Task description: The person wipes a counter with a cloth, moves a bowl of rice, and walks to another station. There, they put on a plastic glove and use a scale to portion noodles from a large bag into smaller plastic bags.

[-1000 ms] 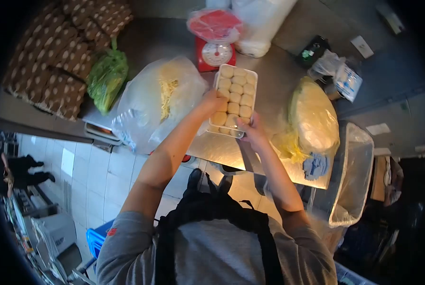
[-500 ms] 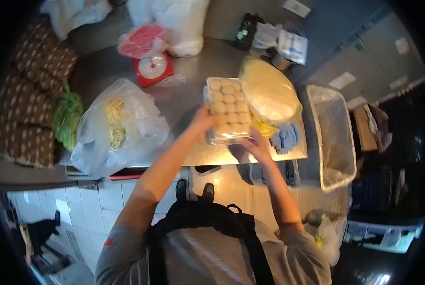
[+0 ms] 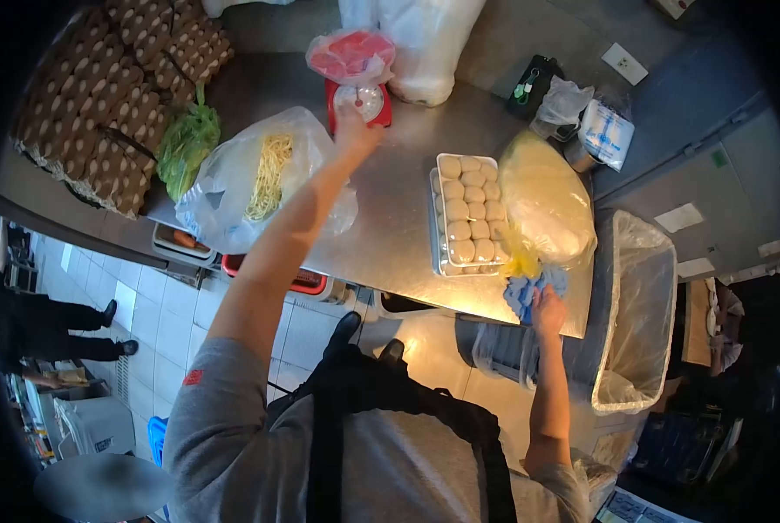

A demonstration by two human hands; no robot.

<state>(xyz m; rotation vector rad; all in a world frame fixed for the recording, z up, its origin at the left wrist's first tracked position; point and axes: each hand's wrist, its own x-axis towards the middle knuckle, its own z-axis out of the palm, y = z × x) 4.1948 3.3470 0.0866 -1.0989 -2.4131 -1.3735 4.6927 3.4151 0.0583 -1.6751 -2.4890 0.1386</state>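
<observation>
My left hand (image 3: 355,131) reaches up to the red scale (image 3: 384,108), in front of its dial; its fingers are blurred. A pink plastic-covered item (image 3: 352,56) rests on top of the scale. At the right front of the steel table, my right hand (image 3: 548,311) grips a blue cloth (image 3: 524,295). Stacked trays of round pale pieces (image 3: 474,209) stand left of a large yellowish bag (image 3: 542,200). Noodles (image 3: 270,177) lie on an open clear plastic bag (image 3: 224,187) at the left.
Egg trays (image 3: 102,96) and a bag of greens (image 3: 187,148) are at the far left. A lined bin (image 3: 638,314) stands right of the table (image 3: 381,253). White bags (image 3: 425,48) lean at the back. Another person's legs (image 3: 80,329) show at lower left.
Both hands have let go of the trays, which now sit on the table. My left hand has moved up to the scale, my right hand to the blue cloth. The view has shifted.
</observation>
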